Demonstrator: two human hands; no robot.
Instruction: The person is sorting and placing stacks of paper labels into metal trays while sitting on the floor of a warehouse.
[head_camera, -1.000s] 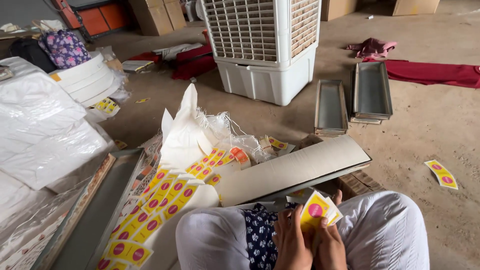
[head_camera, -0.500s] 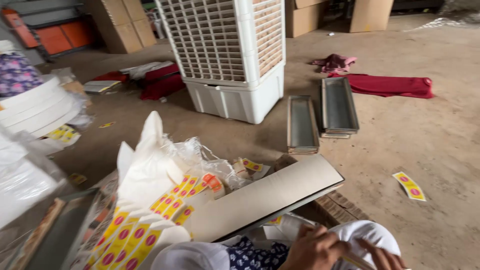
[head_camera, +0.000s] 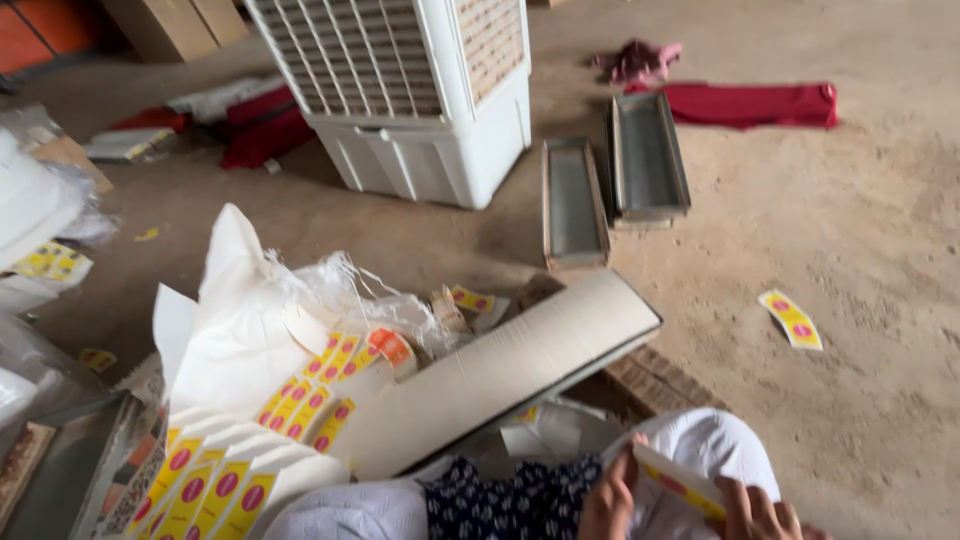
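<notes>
Dusty concrete floor (head_camera: 880, 260) spreads out ahead of me, with a big white plastic air cooler (head_camera: 410, 90) standing on it and two grey metal trays (head_camera: 610, 185) lying just beside it; a red cloth (head_camera: 755, 103) lies further back.

From the head view, looking down past my white-trousered knees, my left hand (head_camera: 610, 495) and right hand (head_camera: 755, 515) sit at the bottom edge, both on a strip of yellow labels with red dots (head_camera: 680, 480). My left fingers (head_camera: 625, 460) pinch its near end; my right fingers (head_camera: 740, 495) press along the lower edge, though the frame cuts them off and I cannot tell how firmly they close. The strip is tilted up off my right knee, held between both hands.

To my left, more yellow label strips (head_camera: 215, 490) are fanned over white backing, a white woven sack (head_camera: 240, 330) slumps behind them, and a long pale cardboard board (head_camera: 510, 370) lies across my lap area. One loose label strip (head_camera: 790, 320) lies well apart on the floor.

I judge I am mid-handling a single strip, separating or peeling it. Next wants a steady pinch and a clean pull.
</notes>
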